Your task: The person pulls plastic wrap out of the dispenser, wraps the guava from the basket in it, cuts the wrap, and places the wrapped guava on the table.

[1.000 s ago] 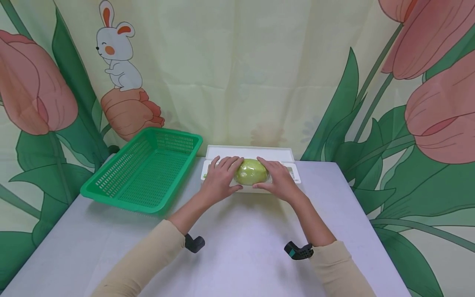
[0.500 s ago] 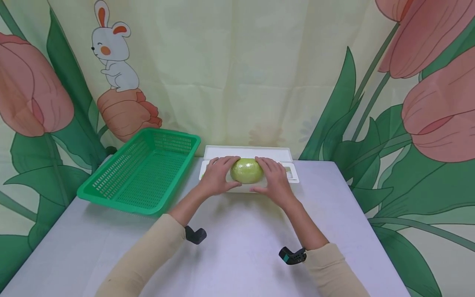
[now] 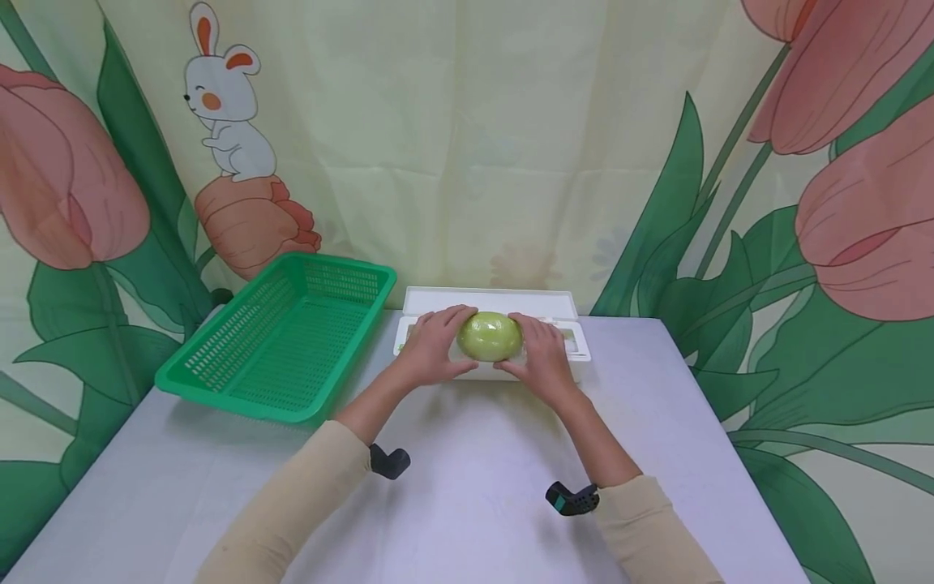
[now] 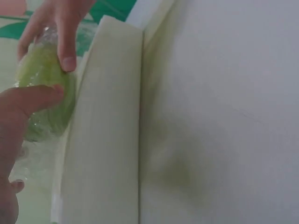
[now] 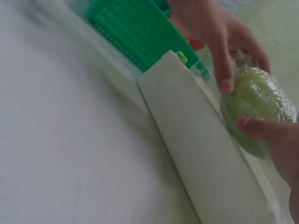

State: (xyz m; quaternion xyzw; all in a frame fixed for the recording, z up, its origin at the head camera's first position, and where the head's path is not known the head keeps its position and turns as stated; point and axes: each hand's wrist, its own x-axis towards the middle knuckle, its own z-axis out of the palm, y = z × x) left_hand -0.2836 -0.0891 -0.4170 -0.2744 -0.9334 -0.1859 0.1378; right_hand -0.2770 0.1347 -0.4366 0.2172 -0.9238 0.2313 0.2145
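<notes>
Both hands hold an oval, pale green fruit (image 3: pixel 490 337) wrapped in shiny clear cling film; its exact kind cannot be told. My left hand (image 3: pixel 429 347) grips its left end, and my right hand (image 3: pixel 541 357) grips its right end. Both thumbs are on the near side, with the fingers curved over the far side. The fruit is over a long white box (image 3: pixel 503 371) with its lid raised at the back. In the right wrist view, loose film (image 5: pixel 201 72) shows between the box edge and the fruit (image 5: pixel 257 105). Hands and fruit hide much of the box's top.
A green perforated plastic basket (image 3: pixel 292 357) stands to the left of the box on the white-covered table (image 3: pixel 467 503). Behind the table hangs a curtain (image 3: pixel 467 162) printed with tulips and a rabbit. A black wrist camera (image 3: pixel 572 499) is on the right forearm, another (image 3: pixel 390 462) on the left.
The left fingers, spread out earlier, have drawn in around the fruit's left end. The right hand has shifted its hold slightly. Fruit, box and basket stay nearly in place.
</notes>
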